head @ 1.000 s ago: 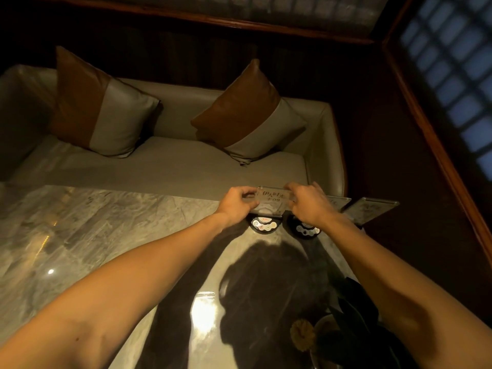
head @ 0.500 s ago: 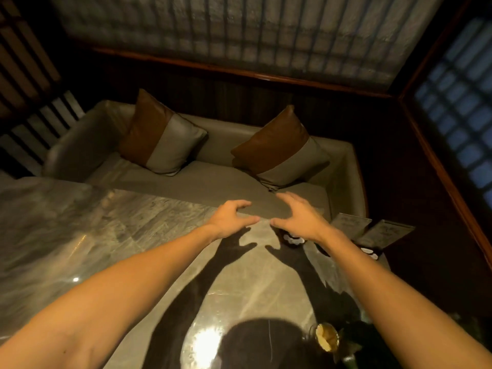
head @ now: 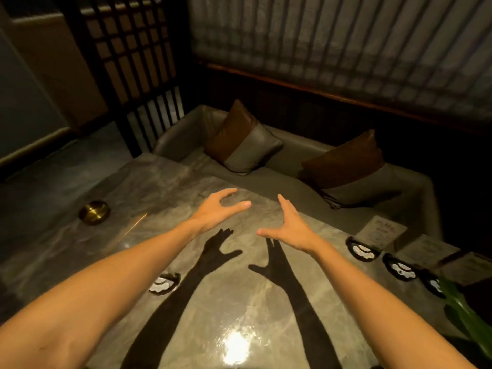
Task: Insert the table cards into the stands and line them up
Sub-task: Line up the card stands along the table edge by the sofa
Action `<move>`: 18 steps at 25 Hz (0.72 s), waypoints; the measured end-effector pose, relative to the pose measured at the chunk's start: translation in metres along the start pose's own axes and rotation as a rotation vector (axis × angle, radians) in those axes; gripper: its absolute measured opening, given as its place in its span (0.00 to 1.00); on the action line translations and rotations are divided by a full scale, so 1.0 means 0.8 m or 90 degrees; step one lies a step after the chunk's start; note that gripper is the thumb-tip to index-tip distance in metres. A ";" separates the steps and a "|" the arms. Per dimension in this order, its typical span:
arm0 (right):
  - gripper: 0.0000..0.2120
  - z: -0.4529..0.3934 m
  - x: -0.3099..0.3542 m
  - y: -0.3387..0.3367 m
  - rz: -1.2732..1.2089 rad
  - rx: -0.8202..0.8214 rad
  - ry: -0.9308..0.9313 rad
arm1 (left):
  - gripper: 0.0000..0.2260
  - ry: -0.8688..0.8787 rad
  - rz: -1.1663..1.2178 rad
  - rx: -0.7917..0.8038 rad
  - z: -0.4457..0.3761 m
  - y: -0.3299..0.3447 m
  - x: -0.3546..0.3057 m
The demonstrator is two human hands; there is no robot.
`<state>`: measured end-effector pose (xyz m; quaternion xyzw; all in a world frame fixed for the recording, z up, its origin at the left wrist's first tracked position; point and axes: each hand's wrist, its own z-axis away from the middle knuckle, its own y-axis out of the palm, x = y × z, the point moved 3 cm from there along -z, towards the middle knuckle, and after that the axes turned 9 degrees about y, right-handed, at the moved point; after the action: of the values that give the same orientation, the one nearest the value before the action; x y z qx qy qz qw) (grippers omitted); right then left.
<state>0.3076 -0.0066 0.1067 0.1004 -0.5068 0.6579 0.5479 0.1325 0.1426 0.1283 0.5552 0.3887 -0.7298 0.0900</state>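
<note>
Here, head view:
Left hand: raised over the tabletop, grip open, holding nothing.
Right hand: beside it, fingers spread, grip empty.
Filled stands: three in a row at the right edge, each carrying a table card.
Empty stand: apart, under the left forearm.
Brass bowl: far left.

Counter: grey marbled stone, glossy, with a bright light glare near its near edge.
Brass bowl: round, by the counter's left edge.
Sofa: grey, along the counter's far edge.
Cushions: two brown-and-grey ones lean on the sofa back, left and right.
Green leaf: at the counter's right edge.
Lattice screen: dark, behind the sofa's left end.
</note>
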 end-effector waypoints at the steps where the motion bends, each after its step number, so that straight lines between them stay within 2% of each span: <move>1: 0.65 -0.002 0.011 0.022 0.003 0.010 -0.006 | 0.39 -0.007 0.006 -0.015 0.013 -0.020 0.015; 9: 0.66 -0.016 0.098 0.192 0.055 0.088 -0.075 | 0.36 -0.087 0.029 -0.140 0.119 -0.143 0.128; 12: 0.63 -0.016 0.118 0.241 0.053 0.115 -0.101 | 0.38 -0.111 0.048 -0.162 0.149 -0.165 0.167; 16: 0.59 -0.023 0.128 0.295 0.023 0.146 -0.089 | 0.35 -0.151 0.070 -0.173 0.173 -0.173 0.216; 18: 0.53 -0.022 0.130 0.313 0.000 0.174 -0.077 | 0.34 -0.168 0.086 -0.172 0.181 -0.169 0.236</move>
<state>0.0695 0.0996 0.0306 0.2136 -0.4443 0.7137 0.4976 -0.1198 0.1948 0.0369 0.4624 0.4297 -0.7297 0.2629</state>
